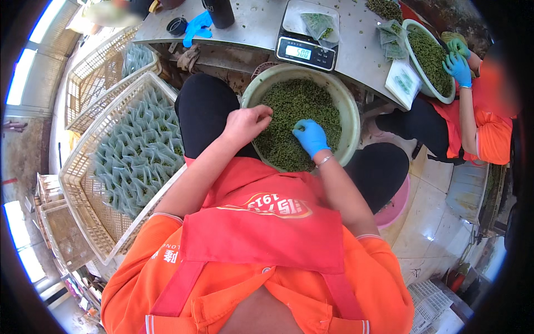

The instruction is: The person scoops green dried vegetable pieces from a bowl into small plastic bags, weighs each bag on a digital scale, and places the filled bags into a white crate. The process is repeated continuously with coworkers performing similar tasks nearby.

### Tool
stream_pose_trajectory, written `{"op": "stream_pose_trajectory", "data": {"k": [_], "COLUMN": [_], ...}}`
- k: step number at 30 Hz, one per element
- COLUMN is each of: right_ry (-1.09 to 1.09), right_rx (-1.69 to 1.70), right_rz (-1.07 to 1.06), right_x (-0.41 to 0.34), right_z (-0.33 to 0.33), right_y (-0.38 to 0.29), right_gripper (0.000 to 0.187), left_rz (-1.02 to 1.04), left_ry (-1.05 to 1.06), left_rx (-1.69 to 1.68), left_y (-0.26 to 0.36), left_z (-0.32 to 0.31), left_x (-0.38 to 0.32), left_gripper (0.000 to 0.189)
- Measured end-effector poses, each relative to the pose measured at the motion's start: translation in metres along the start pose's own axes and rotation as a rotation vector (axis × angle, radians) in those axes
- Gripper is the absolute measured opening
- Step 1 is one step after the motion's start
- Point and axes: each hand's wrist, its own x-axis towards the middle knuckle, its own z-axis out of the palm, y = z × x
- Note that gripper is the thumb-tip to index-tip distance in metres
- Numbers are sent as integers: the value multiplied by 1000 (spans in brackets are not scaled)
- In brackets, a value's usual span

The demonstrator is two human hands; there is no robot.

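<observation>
A pale green plastic basin [351,125] full of small green berries that look like peppercorns [300,100] sits between my knees. My bare left hand [249,124] hangs over its left side, thumb and fingers curled close together. In a blue glove, my right hand [312,137] is at the surface of the peppercorns, with its fingertips bent down. Whether either hand pinches anything cannot be made out. Beyond the basin, a digital scale [306,54] with a lit display stands on the metal table [254,25]. A clear plastic bag [319,27] of peppercorns lies on its pan.
At left, a plastic crate [96,208] holds many filled bags [137,154]. A black bottle [219,12] and blue glove [197,28] are on the table. At right, a co-worker's gloved hands [457,62] are at another basin [443,99]. A pink basin [398,204] stands below my right knee.
</observation>
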Motion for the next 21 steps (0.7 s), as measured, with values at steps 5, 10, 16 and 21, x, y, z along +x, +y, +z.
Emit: {"op": "stream_pose_trajectory", "data": {"k": [5,10,16,21], "right_ry": [-222,-228,-137,-5], "right_rx": [824,1098,1180,1340], "right_rz": [307,231,137,210], "right_x": [-9,-18,-18,-21], "right_z": [-45,-67,-70,-70], "right_y": [-23,-38,-46,-58], "right_gripper": [15,13,16,20], "left_rz": [-31,-147,-252,-250], "left_ry": [-202,-300,-450,-416], "left_rx": [-181,-1037,-1116,-1113], "left_y": [4,12,18,24], "left_z": [29,47,29,25], "left_x": [7,16,18,12], "left_gripper": [39,47,40,17]}}
